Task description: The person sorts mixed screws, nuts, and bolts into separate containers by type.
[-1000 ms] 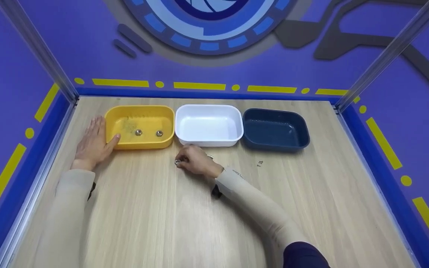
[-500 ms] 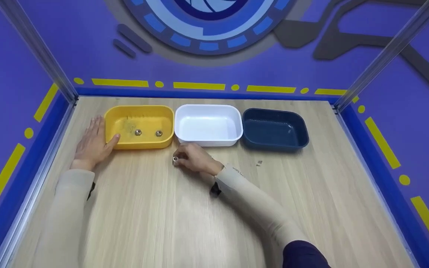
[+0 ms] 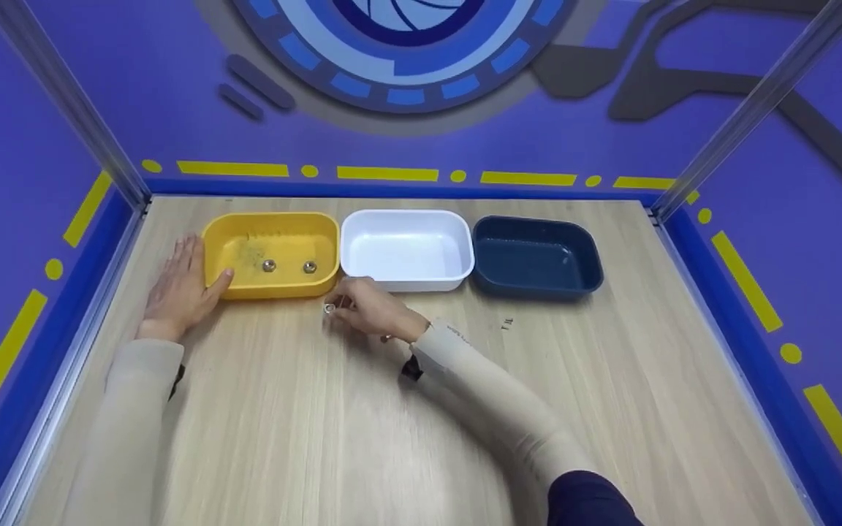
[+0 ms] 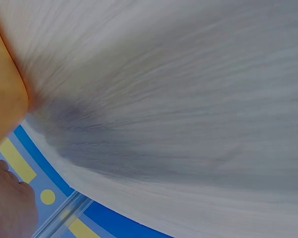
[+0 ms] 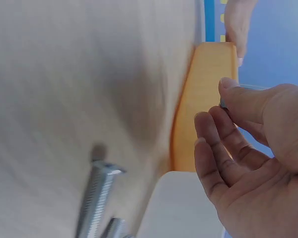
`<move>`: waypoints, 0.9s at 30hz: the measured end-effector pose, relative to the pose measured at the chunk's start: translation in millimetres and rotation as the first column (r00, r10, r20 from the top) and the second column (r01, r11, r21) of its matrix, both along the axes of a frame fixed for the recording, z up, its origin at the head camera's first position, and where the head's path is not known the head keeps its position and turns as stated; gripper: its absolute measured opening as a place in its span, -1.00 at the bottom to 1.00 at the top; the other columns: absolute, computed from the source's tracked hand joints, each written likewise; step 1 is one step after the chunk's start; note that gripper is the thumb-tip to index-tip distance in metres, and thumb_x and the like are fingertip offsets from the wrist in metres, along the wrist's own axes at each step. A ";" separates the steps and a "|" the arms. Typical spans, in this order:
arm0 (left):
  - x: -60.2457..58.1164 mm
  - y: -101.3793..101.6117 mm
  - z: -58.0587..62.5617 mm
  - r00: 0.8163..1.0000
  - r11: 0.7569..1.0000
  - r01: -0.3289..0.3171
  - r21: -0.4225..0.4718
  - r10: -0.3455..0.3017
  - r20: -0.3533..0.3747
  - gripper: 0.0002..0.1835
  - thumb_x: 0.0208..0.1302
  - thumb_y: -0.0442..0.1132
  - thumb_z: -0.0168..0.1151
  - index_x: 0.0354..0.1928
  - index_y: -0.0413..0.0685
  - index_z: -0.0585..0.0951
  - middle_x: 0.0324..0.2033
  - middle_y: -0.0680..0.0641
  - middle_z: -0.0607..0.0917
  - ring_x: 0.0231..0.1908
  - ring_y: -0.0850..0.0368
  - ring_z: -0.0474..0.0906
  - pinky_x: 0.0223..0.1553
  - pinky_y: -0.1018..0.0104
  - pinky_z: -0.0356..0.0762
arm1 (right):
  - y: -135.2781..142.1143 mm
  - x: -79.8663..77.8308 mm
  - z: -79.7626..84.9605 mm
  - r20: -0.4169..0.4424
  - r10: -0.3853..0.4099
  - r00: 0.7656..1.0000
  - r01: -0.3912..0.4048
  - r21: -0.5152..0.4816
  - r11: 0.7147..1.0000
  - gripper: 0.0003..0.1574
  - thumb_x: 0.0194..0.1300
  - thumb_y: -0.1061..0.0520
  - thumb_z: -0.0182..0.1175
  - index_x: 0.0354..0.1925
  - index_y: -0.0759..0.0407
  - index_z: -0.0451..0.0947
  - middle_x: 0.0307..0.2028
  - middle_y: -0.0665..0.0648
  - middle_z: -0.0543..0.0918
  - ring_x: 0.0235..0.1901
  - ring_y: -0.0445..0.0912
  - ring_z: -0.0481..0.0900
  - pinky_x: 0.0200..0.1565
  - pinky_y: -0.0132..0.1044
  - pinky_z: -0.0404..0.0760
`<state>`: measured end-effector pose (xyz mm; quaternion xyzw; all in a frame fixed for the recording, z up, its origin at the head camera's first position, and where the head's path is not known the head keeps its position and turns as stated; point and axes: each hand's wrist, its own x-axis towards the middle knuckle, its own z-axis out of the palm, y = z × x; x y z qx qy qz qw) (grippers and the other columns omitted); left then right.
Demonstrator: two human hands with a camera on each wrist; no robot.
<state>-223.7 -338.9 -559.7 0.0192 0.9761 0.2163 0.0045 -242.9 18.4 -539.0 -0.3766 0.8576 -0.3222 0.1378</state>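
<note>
My right hand [image 3: 373, 307] pinches a metal nut [image 3: 329, 308] between thumb and fingertips, close in front of the gap between the yellow bin [image 3: 271, 290] and the white bin [image 3: 406, 283]. In the right wrist view, the thumb and index finger mostly cover the nut, and the other fingers are loosely curled. With straight fingers, my left hand [image 3: 178, 288] lies along the yellow bin's left side, its thumb at the front rim. Inside that bin sit two nuts, a left one [image 3: 268, 266] and a right one [image 3: 309, 267].
A dark blue bin [image 3: 538, 288] stands right of the white one. Tiny screws [image 3: 507, 323] lie in front of it. Below the right hand, the right wrist view shows a bolt [image 5: 97, 198] on the wooden table [image 3: 282, 424]. Purple panels [image 3: 421, 146] enclose the table.
My right hand has moved left with the nut, from in front of the white bin toward the yellow one. The left hand keeps its place. The head view has tilted slightly.
</note>
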 end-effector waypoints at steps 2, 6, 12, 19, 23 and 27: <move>-0.1 -0.3 -0.3 1.000 1.000 0.001 0.003 -0.001 -0.007 0.06 0.63 0.37 -0.23 0.68 -0.37 -0.25 0.68 -0.45 -0.20 0.68 -0.41 -0.34 0.67 -0.35 -0.29 | -3.1 -1.1 2.9 -0.003 0.012 1.000 -0.012 -0.020 1.000 -0.76 0.51 0.25 0.30 0.07 0.26 0.77 -0.13 0.10 0.81 -0.18 -0.19 0.70 -0.11 -0.48 0.68; 0.2 0.1 0.3 1.000 1.000 0.001 0.002 -0.001 -0.019 0.04 0.65 0.32 -0.18 0.68 -0.39 -0.23 0.67 -0.47 -0.16 0.68 -0.42 -0.30 0.67 -0.35 -0.25 | -9.7 -4.2 10.1 -0.044 0.029 0.999 -0.031 -0.041 0.999 -0.78 0.51 0.24 0.30 0.03 0.28 0.77 -0.12 0.16 0.81 -0.16 -0.12 0.72 -0.10 -0.49 0.68; 0.5 0.6 0.5 1.000 1.000 0.001 0.001 -0.001 -0.002 0.04 0.65 0.33 -0.18 0.69 -0.37 -0.25 0.68 -0.44 -0.20 0.69 -0.40 -0.33 0.68 -0.34 -0.28 | -20.3 -11.2 19.6 -0.075 0.035 0.997 -0.039 -0.053 0.998 -0.79 0.47 0.27 0.34 0.02 0.30 0.77 -0.11 0.18 0.80 -0.13 -0.10 0.74 -0.09 -0.51 0.69; -0.7 1.6 0.9 1.000 1.000 -0.003 0.009 0.003 -0.001 0.05 0.64 0.36 -0.21 0.69 -0.34 -0.26 0.69 -0.43 -0.18 0.69 -0.39 -0.33 0.69 -0.31 -0.29 | -34.2 -19.6 28.2 -0.079 0.033 0.996 -0.037 -0.041 0.999 -0.81 0.49 0.20 0.36 -0.02 0.26 0.78 -0.11 0.15 0.77 -0.14 -0.14 0.71 -0.09 -0.50 0.70; -1.9 1.0 1.0 1.000 1.000 0.005 0.010 -0.005 -0.011 0.06 0.64 0.36 -0.20 0.69 -0.37 -0.23 0.68 -0.45 -0.16 0.69 -0.40 -0.32 0.68 -0.32 -0.27 | -42.6 -22.7 31.5 -0.056 0.008 0.998 -0.010 -0.027 1.000 -0.78 0.50 0.17 0.36 0.01 0.24 0.77 -0.09 0.13 0.76 -0.12 -0.17 0.70 -0.09 -0.52 0.68; -0.9 -1.0 1.9 1.000 1.000 0.011 -0.006 -0.011 -0.019 0.05 0.64 0.35 -0.20 0.68 -0.39 -0.21 0.68 -0.47 -0.15 0.68 -0.42 -0.30 0.68 -0.34 -0.24 | -52.5 -25.3 34.7 -0.044 -0.019 0.999 0.018 -0.009 1.000 -0.74 0.51 0.14 0.35 0.07 0.24 0.76 -0.06 0.12 0.75 -0.10 -0.18 0.68 -0.08 -0.51 0.66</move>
